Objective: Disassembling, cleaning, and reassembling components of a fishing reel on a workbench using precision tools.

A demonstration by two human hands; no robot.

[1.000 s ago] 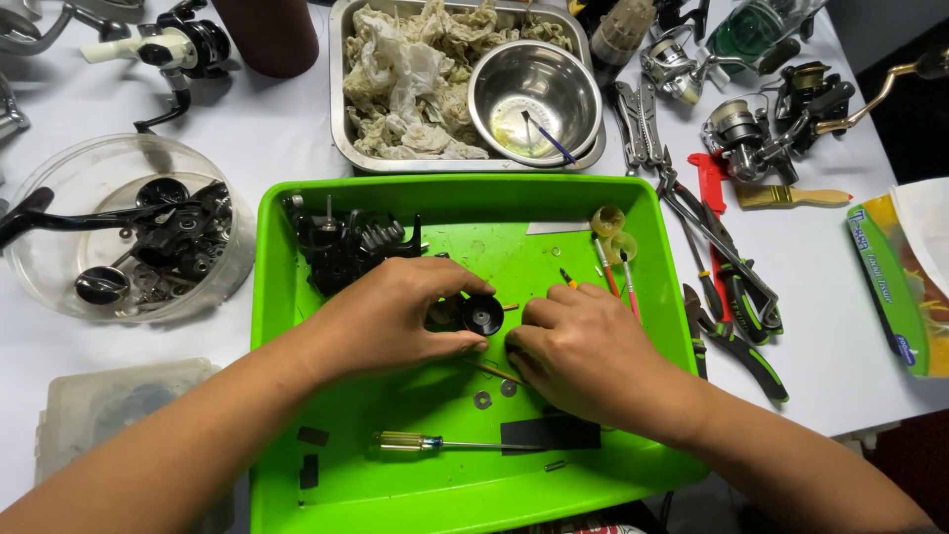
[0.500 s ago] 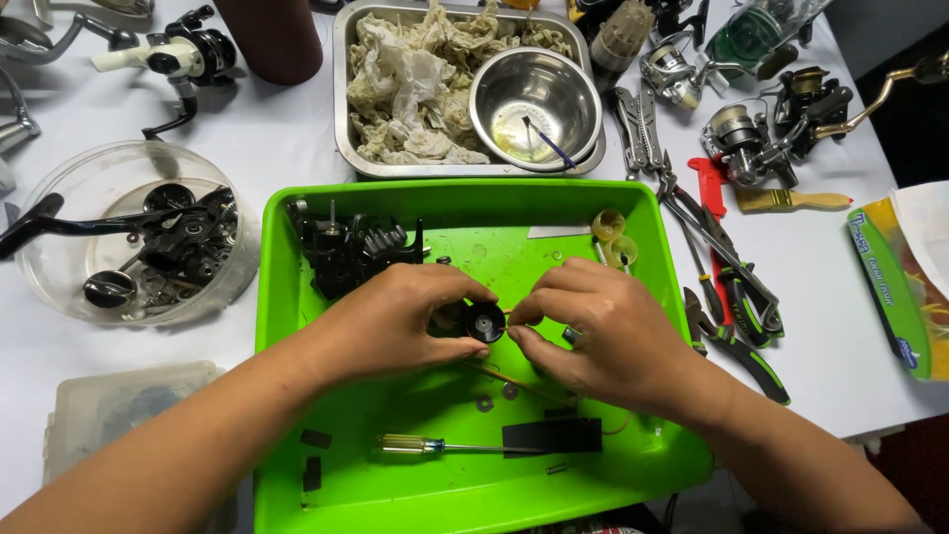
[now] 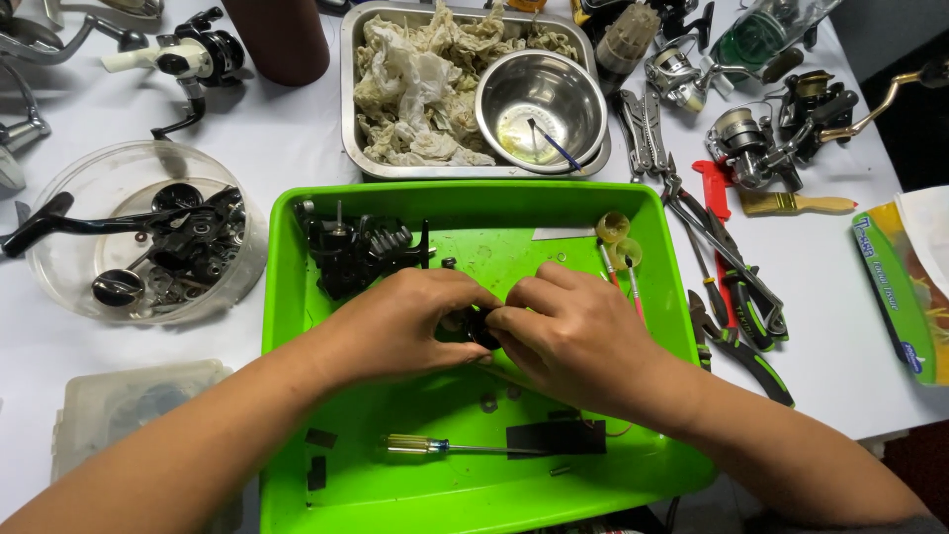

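Small black reel part (image 3: 481, 326) sat mid green tray (image 3: 297, 297), pinched between both hands. Left hand (image 3: 410, 321) closed on left side, right hand (image 3: 568, 331) on right; fingertips met. Part mostly hidden, axis indeterminable. Screwdriver (image 3: 445, 447) lay nearer.

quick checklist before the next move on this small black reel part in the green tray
1. Both hands on the small black part: ok, left hand and right hand close around it.
2. Part over the green tray: ok.
3. Part's fit or alignment: cannot tell, fingers hide it.
4. Screwdriver in reach: ok, lying in the tray below the hands.
5. Loose washers contained: ok, on the tray floor.
6. Black reel body clear of the hands: ok, at the tray's upper left.
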